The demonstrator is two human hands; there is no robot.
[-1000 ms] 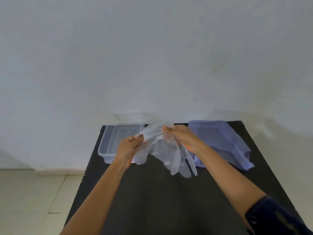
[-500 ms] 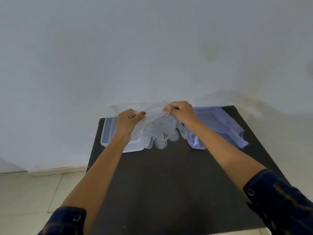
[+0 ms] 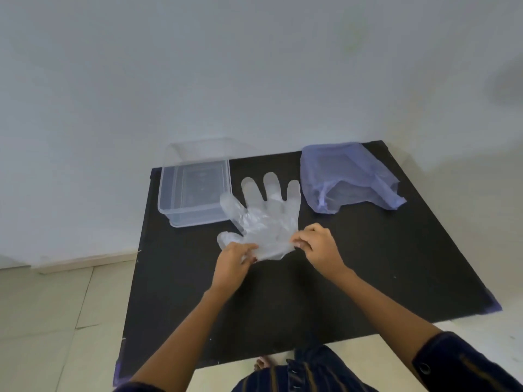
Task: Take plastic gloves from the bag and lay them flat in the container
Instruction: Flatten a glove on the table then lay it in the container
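A clear plastic glove (image 3: 266,219) lies spread on the black table (image 3: 368,264), fingers pointing away from me. My left hand (image 3: 233,264) pinches its cuff at the left corner. My right hand (image 3: 317,247) pinches the cuff at the right corner. The clear rectangular container (image 3: 195,190) stands at the table's far left, its near right corner touched by the glove's outer finger. The pale purple plastic bag (image 3: 348,179) lies at the far right, its opening toward me.
A white wall rises right behind the table's far edge. Tiled floor shows at the left and near the front edge. My dark sleeves and a bare foot (image 3: 263,363) show at the bottom.
The glove was held stretched in the air above the container. Both hands have drawn it toward me and laid it flat on the table between container and bag.
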